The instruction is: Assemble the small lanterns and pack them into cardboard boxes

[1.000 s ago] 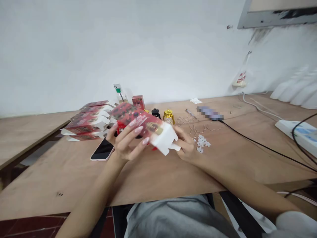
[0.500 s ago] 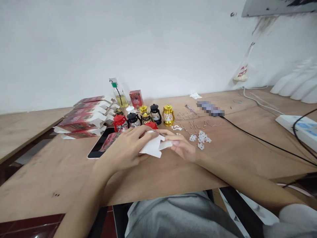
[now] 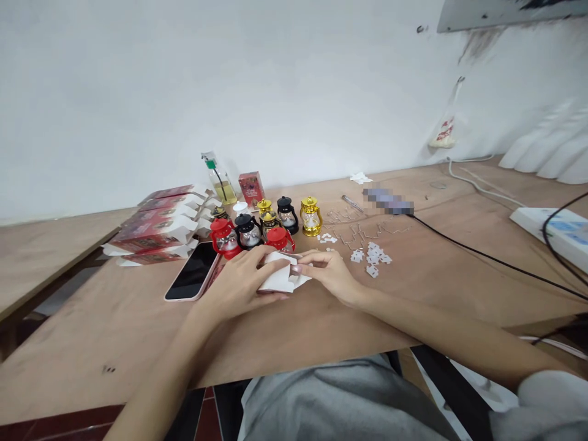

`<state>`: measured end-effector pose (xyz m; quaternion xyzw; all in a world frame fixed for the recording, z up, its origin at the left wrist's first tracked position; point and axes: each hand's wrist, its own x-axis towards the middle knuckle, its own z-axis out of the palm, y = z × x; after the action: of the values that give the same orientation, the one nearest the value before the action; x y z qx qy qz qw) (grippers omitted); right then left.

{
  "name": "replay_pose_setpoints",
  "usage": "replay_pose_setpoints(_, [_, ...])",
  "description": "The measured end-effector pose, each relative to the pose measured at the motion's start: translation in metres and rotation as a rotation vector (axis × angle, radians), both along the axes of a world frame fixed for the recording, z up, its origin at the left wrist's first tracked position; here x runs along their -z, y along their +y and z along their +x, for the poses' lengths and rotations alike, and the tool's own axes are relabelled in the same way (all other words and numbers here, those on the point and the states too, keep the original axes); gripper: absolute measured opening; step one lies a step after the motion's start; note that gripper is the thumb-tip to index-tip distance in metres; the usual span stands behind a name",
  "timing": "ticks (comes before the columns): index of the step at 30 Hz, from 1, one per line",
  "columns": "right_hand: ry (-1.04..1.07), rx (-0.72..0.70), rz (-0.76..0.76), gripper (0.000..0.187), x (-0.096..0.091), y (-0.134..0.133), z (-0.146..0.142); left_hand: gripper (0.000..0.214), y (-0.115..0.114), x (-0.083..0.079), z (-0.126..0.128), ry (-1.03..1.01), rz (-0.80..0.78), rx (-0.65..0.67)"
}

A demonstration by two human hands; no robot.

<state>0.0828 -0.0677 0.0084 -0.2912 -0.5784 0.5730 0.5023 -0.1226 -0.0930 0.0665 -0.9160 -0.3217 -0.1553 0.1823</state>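
Observation:
My left hand [image 3: 245,277] is wrapped round a small carton [image 3: 277,279] whose white inside and open flaps face right. My right hand [image 3: 334,277] pinches at the flapped end of the same carton, with thumb and fingertips on a flap; the exact grip is partly hidden. Just beyond the hands stands a group of miniature lanterns: a red lantern [image 3: 279,239] closest to the carton, another red lantern [image 3: 225,239], a black lantern [image 3: 248,233], a second black lantern [image 3: 288,215] and a gold lantern [image 3: 311,218], among others.
A phone [image 3: 192,273] lies left of my left hand. Behind it are stacked red cartons [image 3: 151,225], a bottle of yellow liquid [image 3: 223,187] and an upright red box [image 3: 251,188]. To the right lie white plastic pieces [image 3: 375,254], bent wires [image 3: 359,233], a black cable [image 3: 478,260] and a power strip [image 3: 551,236].
The carton has turned and come slightly lower and left, with my right hand moving left along its flaps. The front red lantern and the phone show more fully.

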Motion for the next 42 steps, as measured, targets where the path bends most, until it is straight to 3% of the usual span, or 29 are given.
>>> replay_pose_setpoints(4, [-0.065,0.006,0.045,0.022,0.009,0.002,-0.002,0.052,0.002,0.009,0.002,0.017,0.105,0.031])
replay_pose_setpoints(9, [-0.228,-0.003,0.164,0.036,0.007,-0.002,0.0,0.056,0.005,0.012,0.003,-0.012,0.123,0.012])
replay_pose_setpoints(13, [-0.275,0.06,0.166,0.035,0.009,-0.006,-0.002,0.057,0.007,0.015,0.002,-0.051,0.154,0.047])
replay_pose_setpoints(18, [-0.118,0.102,0.138,0.026,0.011,-0.009,-0.005,0.052,0.006,0.015,0.003,-0.111,0.152,0.045])
replay_pose_setpoints(23, [0.093,0.112,0.132,0.03,0.001,-0.01,-0.001,0.04,0.002,0.011,0.006,-0.192,0.175,0.053])
replay_pose_setpoints(27, [0.122,-0.012,0.132,0.02,-0.005,-0.01,0.007,0.046,0.0,0.009,0.007,-0.295,0.148,0.061])
replay_pose_setpoints(31, [0.151,-0.158,0.087,0.021,-0.005,-0.009,0.008,0.044,0.0,0.009,0.006,-0.299,0.142,0.051])
replay_pose_setpoints(38, [0.106,-0.243,0.101,0.028,-0.005,-0.011,0.003,0.035,-0.001,0.01,0.009,-0.243,0.241,0.093])
replay_pose_setpoints(42, [0.044,-0.218,0.132,0.027,-0.005,-0.01,0.004,0.033,-0.001,0.01,0.012,-0.214,0.272,0.11])
